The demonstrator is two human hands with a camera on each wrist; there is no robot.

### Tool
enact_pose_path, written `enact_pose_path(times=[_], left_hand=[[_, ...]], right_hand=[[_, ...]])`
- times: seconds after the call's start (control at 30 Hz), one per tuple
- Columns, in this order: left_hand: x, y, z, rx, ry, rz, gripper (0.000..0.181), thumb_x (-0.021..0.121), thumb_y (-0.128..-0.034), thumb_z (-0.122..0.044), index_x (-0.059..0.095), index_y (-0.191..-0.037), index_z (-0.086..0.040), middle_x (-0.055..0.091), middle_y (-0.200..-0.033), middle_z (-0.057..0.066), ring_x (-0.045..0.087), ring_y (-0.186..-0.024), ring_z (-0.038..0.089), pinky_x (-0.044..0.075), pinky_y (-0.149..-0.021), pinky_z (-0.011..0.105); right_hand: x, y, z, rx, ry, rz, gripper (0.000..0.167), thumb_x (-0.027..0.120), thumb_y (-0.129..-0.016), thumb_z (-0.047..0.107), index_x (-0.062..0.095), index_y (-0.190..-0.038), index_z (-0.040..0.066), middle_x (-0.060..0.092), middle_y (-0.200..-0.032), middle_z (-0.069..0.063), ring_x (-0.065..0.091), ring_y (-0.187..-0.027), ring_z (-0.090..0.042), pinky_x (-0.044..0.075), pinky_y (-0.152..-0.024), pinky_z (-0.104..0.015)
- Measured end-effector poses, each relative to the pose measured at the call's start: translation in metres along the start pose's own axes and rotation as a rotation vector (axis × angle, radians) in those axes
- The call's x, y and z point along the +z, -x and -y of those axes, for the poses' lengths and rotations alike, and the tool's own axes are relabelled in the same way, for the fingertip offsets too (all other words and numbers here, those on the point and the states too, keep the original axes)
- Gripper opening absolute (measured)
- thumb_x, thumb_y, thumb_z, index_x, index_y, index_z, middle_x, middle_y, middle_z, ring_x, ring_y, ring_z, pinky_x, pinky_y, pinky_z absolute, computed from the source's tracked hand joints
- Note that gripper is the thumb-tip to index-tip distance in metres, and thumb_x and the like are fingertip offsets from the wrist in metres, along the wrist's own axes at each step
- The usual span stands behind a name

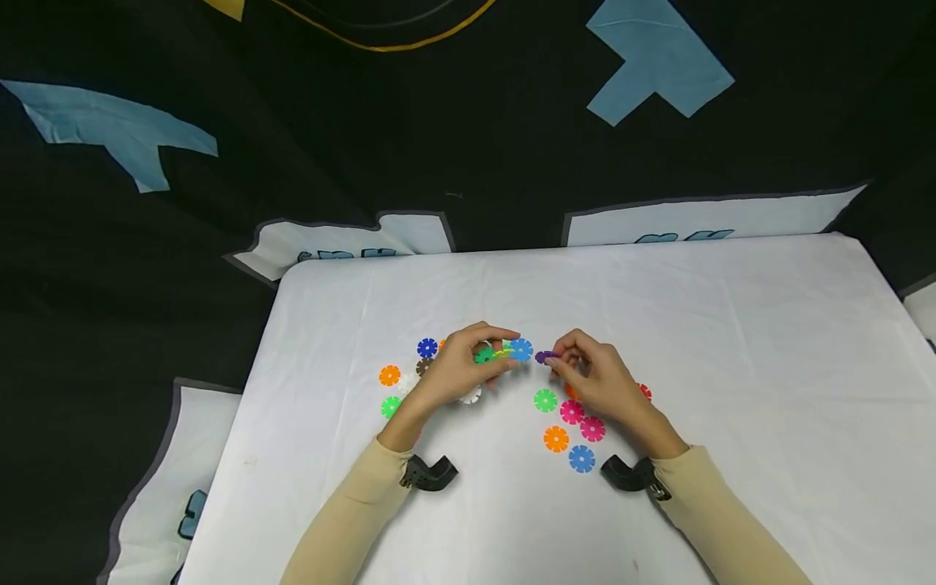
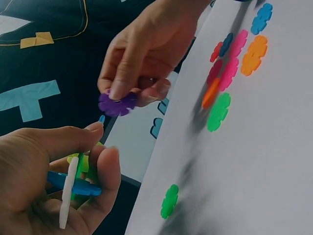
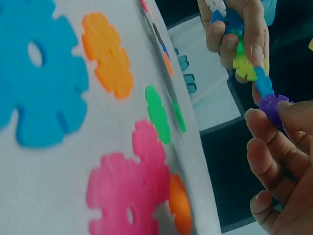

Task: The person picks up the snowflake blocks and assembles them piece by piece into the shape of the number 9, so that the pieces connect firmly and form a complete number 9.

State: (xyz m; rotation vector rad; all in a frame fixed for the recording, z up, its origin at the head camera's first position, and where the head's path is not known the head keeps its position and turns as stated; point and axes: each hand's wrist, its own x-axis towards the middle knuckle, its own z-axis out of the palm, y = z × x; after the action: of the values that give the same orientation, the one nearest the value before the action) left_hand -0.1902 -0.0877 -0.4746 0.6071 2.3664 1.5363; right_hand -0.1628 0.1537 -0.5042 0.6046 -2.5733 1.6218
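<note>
My left hand holds a joined chain of notched discs above the table; a light blue disc is at its right end. In the right wrist view the chain also shows a yellow disc, a darker blue disc and a white one. My right hand pinches a purple disc between thumb and fingers. The purple disc is close beside the light blue one; whether they touch, I cannot tell.
Loose discs lie on the white table: pink, orange, green and blue near my right forearm. Dark blue, orange and green discs lie around my left hand.
</note>
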Motion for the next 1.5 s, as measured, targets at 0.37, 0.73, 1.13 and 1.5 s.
enact_pose_path(times=[0.37,0.73,1.13,1.5], left_hand=[[0.005,0.001,-0.004,-0.008,-0.057,0.014,0.032,0.075,-0.0874,-0.018,0.07,-0.118,-0.011,0.061,-0.094,0.004,0.066,-0.055,0.02,0.054,-0.064,0.025],[0.004,0.002,-0.006,-0.058,-0.017,0.047,0.034,0.074,-0.0882,-0.019,0.069,-0.12,-0.01,0.072,-0.106,0.009,0.068,-0.057,0.028,0.057,-0.058,0.032],[0.009,0.001,-0.006,-0.04,-0.032,0.051,0.035,0.074,-0.0879,-0.021,0.07,-0.119,-0.005,0.075,-0.093,0.014,0.068,-0.056,0.027,0.056,-0.054,0.031],[0.014,0.002,-0.009,-0.027,-0.034,0.033,0.034,0.074,-0.0879,-0.021,0.071,-0.118,-0.006,0.074,-0.082,0.016,0.066,-0.054,0.029,0.054,-0.049,0.029]], right_hand=[[0.003,0.001,0.006,-0.126,0.173,-0.078,0.023,0.079,-0.08,0.002,0.061,-0.094,0.009,0.066,-0.072,0.006,0.053,-0.067,-0.006,0.042,-0.062,-0.03],[0.003,0.002,0.012,-0.166,0.305,-0.07,0.023,0.081,-0.078,0.005,0.064,-0.091,0.011,0.06,-0.068,0.007,0.047,-0.066,-0.008,0.041,-0.061,-0.025],[0.006,0.003,0.012,-0.191,0.29,-0.093,0.021,0.082,-0.077,0.005,0.065,-0.089,0.01,0.055,-0.065,0.006,0.044,-0.064,-0.007,0.039,-0.055,-0.021],[0.01,0.004,0.011,-0.316,0.224,-0.155,0.024,0.081,-0.071,-0.007,0.064,-0.084,0.005,0.063,-0.068,0.0,0.045,-0.061,-0.008,0.041,-0.052,-0.022]])
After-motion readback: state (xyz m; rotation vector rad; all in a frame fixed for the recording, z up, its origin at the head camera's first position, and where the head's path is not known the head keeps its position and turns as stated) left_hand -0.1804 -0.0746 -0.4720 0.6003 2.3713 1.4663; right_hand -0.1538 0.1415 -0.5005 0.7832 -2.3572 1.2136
